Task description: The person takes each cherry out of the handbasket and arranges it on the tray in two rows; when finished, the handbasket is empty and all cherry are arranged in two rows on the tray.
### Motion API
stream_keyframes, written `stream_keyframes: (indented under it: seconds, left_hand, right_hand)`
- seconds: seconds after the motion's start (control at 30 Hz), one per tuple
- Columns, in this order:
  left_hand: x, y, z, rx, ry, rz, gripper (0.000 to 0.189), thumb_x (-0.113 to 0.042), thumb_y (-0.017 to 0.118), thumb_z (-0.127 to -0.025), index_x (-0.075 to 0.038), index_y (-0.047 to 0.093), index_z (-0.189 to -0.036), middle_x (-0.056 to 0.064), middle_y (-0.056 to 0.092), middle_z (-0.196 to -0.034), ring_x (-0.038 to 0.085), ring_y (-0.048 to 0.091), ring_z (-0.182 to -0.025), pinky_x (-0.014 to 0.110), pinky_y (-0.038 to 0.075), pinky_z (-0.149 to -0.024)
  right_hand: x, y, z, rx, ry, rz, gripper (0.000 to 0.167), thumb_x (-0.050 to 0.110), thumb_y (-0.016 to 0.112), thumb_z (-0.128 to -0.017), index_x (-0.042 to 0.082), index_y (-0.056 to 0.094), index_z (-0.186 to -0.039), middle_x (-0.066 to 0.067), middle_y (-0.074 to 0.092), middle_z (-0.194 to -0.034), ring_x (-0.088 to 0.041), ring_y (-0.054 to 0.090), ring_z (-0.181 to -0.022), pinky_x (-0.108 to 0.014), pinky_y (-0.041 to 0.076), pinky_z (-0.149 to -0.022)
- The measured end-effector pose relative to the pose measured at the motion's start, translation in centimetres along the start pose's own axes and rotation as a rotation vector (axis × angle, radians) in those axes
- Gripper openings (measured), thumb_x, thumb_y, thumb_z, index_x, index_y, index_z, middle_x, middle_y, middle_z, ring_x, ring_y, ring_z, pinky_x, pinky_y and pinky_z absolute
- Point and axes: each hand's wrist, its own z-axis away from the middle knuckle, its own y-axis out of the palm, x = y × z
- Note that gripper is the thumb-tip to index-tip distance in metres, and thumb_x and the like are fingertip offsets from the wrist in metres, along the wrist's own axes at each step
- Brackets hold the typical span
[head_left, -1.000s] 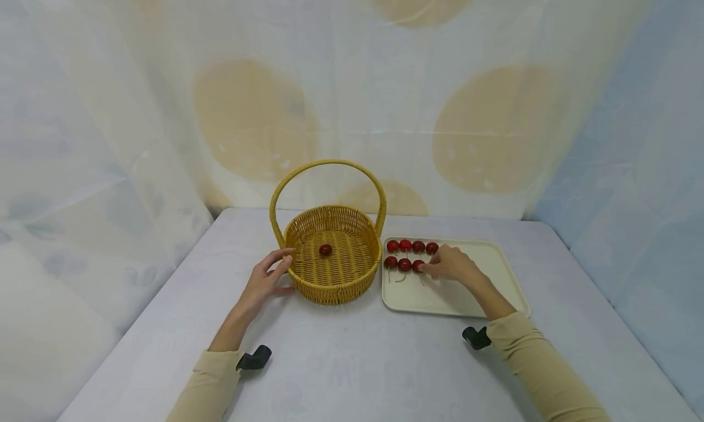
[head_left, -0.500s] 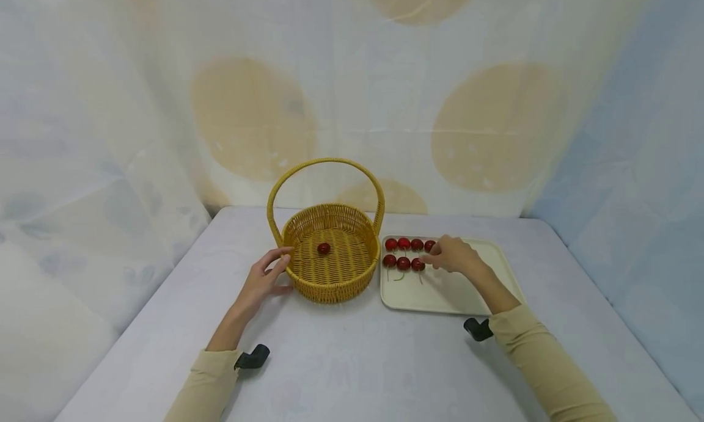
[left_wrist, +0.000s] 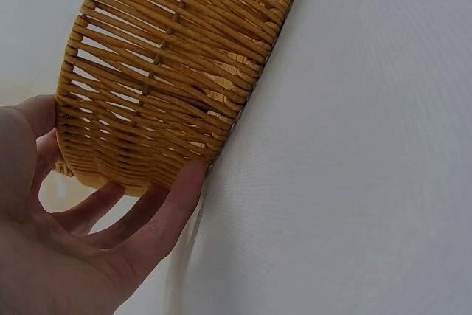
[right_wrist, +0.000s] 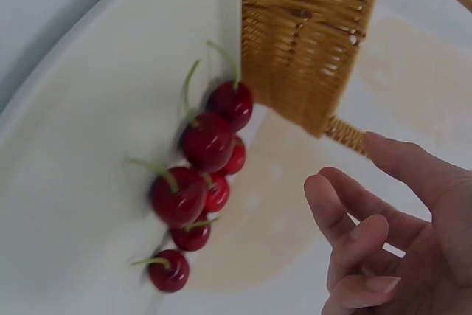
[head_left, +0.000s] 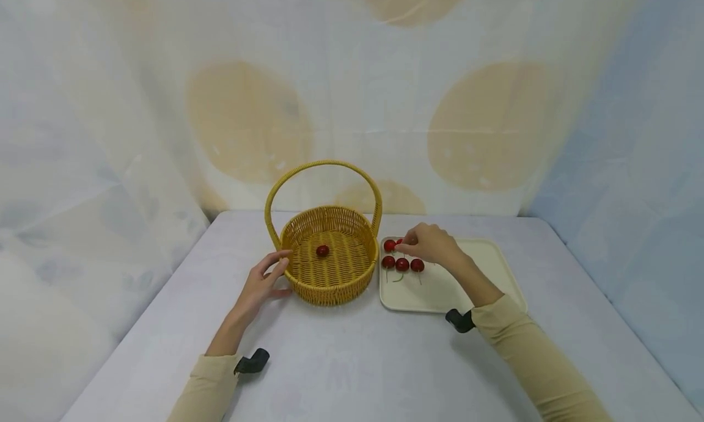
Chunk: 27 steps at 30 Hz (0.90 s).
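Note:
A yellow wicker basket [head_left: 330, 294] with a tall handle stands mid-table, one dark red cherry [head_left: 322, 251] on its floor. My left hand [head_left: 261, 287] rests against its left side, fingers spread over the outer wall and up to the rim, as the left wrist view shows. My right hand [head_left: 431, 246] is over the back row of cherries on the cream tray [head_left: 456, 297], hiding part of that row. Nothing is between its thumb and fingers [right_wrist: 354, 204] in the right wrist view. Several cherries [right_wrist: 178, 195] with green stems lie in two rows at the tray's left end.
The tray's left edge lies close beside the basket. A pale table [head_left: 341, 361] carries both, with patterned cloth [head_left: 363, 104] hanging behind and at the sides. Black wrist camera mounts [head_left: 252, 362] stick out from both sleeves.
My right hand has drawn away from the end cherry of the front row, and moved left and up over the back row. The left hand stays on the basket.

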Motion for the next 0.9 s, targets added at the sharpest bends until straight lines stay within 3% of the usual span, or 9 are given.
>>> stream_keyframes:
  seconds: [0.27, 0.47, 0.73, 0.9]
  left_hand:
    - [-0.6, 0.1, 0.2, 0.01, -0.011, 0.006, 0.053, -0.042, 0.052, -0.101, -0.014, 0.044, -0.145, 0.007, 0.03, -0.157, 0.043, 0.04, -0.139, 0.055, 0.059, -0.086]
    - [-1.9, 0.2, 0.8, 0.023, -0.033, 0.032, 0.049, -0.034, 0.052, -0.103, -0.01, 0.044, -0.145, 0.012, 0.03, -0.156, 0.045, 0.039, -0.138, 0.06, 0.056, -0.089]
    - [-0.1, 0.0, 0.1, 0.018, 0.008, 0.005, 0.054, -0.043, 0.051, -0.101, -0.015, 0.043, -0.146, 0.009, 0.029, -0.157, 0.044, 0.04, -0.138, 0.054, 0.059, -0.086]
    - [0.1, 0.0, 0.0, 0.009, 0.007, -0.005, 0.054, -0.046, 0.052, -0.1, -0.016, 0.045, -0.145, 0.007, 0.031, -0.156, 0.042, 0.042, -0.138, 0.052, 0.06, -0.084]
  right_hand:
    - [2.9, 0.7, -1.2, -0.038, -0.055, -0.011, 0.029, 0.04, 0.066, -0.093, 0.015, 0.075, -0.104, 0.0, 0.075, -0.089, -0.015, 0.065, -0.073, -0.026, 0.05, -0.054]
    - [4.8, 1.3, -1.8, -0.028, -0.083, -0.009, 0.03, 0.042, 0.067, -0.092, 0.016, 0.074, -0.103, -0.001, 0.073, -0.081, -0.013, 0.054, -0.057, -0.022, 0.041, -0.043]
    - [6.7, 2.2, -2.5, -0.027, -0.096, -0.014, 0.028, 0.042, 0.067, -0.092, 0.017, 0.074, -0.103, -0.002, 0.071, -0.082, -0.011, 0.05, -0.057, -0.02, 0.04, -0.045]
    - [7.5, 3.0, -3.0, -0.025, -0.118, -0.036, 0.027, 0.04, 0.068, -0.091, 0.017, 0.074, -0.103, 0.0, 0.071, -0.082, -0.011, 0.049, -0.057, -0.02, 0.039, -0.045]
